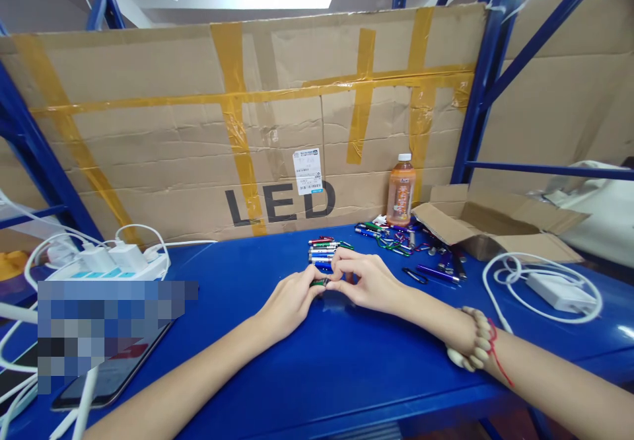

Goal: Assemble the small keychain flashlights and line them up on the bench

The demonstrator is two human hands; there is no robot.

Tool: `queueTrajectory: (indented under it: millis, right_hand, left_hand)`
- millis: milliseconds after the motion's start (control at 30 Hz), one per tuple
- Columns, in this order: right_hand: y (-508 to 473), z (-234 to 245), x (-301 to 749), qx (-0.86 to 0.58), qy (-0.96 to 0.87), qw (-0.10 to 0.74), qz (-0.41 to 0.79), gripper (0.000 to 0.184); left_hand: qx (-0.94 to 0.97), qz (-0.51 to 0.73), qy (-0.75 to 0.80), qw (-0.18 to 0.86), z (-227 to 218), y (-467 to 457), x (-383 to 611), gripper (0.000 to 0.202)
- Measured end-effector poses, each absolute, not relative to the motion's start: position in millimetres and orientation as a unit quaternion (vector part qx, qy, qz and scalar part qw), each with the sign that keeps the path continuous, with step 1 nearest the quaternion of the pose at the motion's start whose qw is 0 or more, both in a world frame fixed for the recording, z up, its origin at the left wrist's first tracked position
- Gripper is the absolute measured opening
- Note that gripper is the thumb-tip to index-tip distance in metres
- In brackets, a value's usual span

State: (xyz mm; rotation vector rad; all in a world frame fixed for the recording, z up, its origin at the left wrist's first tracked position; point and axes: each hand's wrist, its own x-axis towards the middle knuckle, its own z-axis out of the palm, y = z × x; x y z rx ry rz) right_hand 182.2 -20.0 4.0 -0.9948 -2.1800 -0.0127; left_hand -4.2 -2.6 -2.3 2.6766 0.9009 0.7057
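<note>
Over the middle of the blue table, my left hand (293,294) pinches a small green metal tube (318,283) that looks like a mini flashlight. My right hand (364,276) meets it from the other side, thumb and fingers closed at the tube's dark or silvery end. Fingers cover most of the tube, so its exact shape is hidden. Just behind the hands lies a row of small coloured tubes (321,253), red, green, silver and blue. Farther right is a loose heap of similar tubes and carabiner clips (396,240), with a purple tube (438,273) and a black carabiner (415,275) nearer me.
An orange drink bottle (401,192) stands at the back, beside an open cardboard box (500,222). A white charger with coiled cable (559,293) lies right. A power strip (111,265) with plugs and a phone (116,370) occupy the left. A large carton (173,156) walls off the back.
</note>
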Motion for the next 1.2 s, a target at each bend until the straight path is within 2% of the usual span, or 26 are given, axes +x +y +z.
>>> queueTrajectory:
  millis: [167, 400, 1200]
  right_hand:
    - [-21.9, 5.5, 180.0, -0.401, -0.840, 0.365, -0.010, 0.019]
    - [-21.5, 7.0, 180.4, -0.400, -0.842, 0.361, 0.004, 0.018]
    - [-14.8, 3.7, 180.7, -0.351, -0.843, 0.407, 0.034, 0.017]
  left_hand:
    - [0.910, 0.244, 0.324, 0.083, -1.6, -4.5, -4.3, 0.015]
    - [0.908, 0.238, 0.326, 0.111, 1.4, -6.1, -3.8, 0.014]
    - [0.911, 0.234, 0.322, 0.105, 0.1, -5.5, -4.3, 0.020]
